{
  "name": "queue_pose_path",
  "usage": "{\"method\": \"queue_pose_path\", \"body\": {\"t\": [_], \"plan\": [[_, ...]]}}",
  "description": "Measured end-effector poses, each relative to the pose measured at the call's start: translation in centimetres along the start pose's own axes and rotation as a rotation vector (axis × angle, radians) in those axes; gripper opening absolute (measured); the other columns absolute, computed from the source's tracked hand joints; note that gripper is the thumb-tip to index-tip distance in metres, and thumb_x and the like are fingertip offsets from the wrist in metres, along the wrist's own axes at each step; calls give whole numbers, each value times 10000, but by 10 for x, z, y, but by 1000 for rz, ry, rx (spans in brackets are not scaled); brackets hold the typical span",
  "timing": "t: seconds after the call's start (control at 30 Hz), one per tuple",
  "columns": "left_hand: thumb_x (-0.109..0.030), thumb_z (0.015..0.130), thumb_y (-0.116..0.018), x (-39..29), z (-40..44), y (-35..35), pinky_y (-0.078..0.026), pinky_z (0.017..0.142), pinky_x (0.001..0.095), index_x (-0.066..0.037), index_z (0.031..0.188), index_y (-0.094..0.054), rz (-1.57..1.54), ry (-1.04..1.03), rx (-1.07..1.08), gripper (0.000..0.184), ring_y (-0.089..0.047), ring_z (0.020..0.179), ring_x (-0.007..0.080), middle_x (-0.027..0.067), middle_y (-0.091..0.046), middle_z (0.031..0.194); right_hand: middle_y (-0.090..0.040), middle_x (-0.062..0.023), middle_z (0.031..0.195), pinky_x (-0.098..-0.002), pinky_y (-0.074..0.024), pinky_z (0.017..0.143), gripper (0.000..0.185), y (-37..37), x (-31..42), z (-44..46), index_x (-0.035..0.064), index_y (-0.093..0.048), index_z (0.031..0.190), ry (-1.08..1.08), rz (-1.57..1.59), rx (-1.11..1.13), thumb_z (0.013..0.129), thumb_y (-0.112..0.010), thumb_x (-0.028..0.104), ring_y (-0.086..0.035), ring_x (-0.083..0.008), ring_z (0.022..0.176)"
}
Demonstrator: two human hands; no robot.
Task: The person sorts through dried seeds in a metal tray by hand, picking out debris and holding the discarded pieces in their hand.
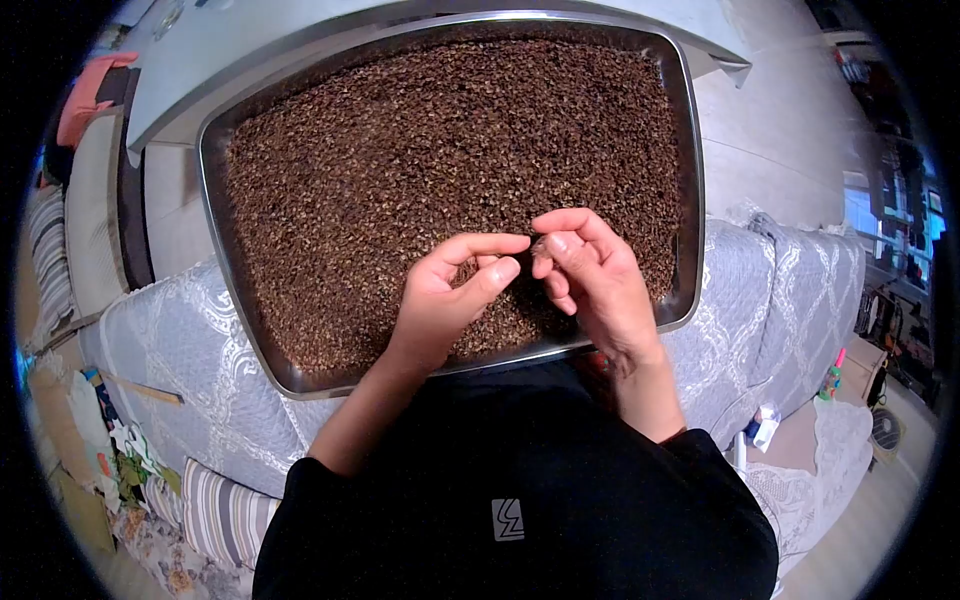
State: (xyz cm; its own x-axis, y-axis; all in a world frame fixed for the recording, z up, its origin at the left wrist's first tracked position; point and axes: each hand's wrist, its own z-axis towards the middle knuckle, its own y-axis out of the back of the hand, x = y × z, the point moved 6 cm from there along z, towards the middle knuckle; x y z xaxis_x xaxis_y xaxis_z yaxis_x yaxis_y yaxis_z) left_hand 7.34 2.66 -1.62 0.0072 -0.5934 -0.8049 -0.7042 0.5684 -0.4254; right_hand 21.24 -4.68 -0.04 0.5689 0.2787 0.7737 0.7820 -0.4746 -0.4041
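Observation:
A large metal tray (698,150) is spread with small dark brown flakes (440,150), whose exact kind I cannot make out. Above its near part, my two hands almost meet. My left hand (445,295) has its index finger stretched out and the thumb apart from it, with no object visible between them. The fingers of my right hand (598,275) are pinched together, and a tiny dark bit seems to sit at their tips, too small to name. Flakes show under both hands.
The tray lies close against my black shirt (450,450), over a grey-blue patterned sofa cover (770,290). A pale table edge (270,70) runs behind it. A striped cushion (225,515) sits at lower left.

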Motion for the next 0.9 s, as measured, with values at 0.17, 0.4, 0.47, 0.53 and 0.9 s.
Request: {"method": "queue_pose_path", "body": {"t": [0.17,0.4,0.47,0.53,0.9], "plan": [[-39,940,-662,-4,2,-2,-500,791,234,25,1072,-692,116,-60,-85,150,-602,819,61,3,-655,840,-619,8,831,-158,-375,506,204,-14,-11,-1,33,-539,1207,104,-160,-47,1032,-552,138,-501,-21,630],[-151,1014,-592,17,6,12,-316,504,171,-10,1025,-642,-161,70,11,150,-423,575,0,-45,-543,714,-561,35,823,-158,-354,545,192,-25,-16,-5,43,-534,1216,113,-169,52,1047,-508,130,-445,-12,644],[-168,1034,-558,19,6,5,-230,460,175,-23,1017,-618,-280,97,82,158,-334,523,-11,-73,-476,676,-528,44,792,-164,-334,540,191,-23,-16,-5,42,-537,1213,93,-153,64,1047,-509,132,-420,-13,635],[-167,1041,-540,19,5,3,-240,460,177,-26,1011,-608,-358,158,119,160,-327,519,-6,-81,-449,665,-493,55,767,-171,-318,541,186,-19,-16,-6,40,-543,1204,87,-132,68,1047,-511,133,-396,-14,632],[-185,1037,-550,10,1,5,-259,466,170,-8,1027,-604,-265,223,197,186,-344,524,-5,-81,-449,683,-579,48,872,-194,-403,658,267,-22,-2,0,16,-651,1188,271,-491,149,942,-689,112,-473,-22,749]]}}
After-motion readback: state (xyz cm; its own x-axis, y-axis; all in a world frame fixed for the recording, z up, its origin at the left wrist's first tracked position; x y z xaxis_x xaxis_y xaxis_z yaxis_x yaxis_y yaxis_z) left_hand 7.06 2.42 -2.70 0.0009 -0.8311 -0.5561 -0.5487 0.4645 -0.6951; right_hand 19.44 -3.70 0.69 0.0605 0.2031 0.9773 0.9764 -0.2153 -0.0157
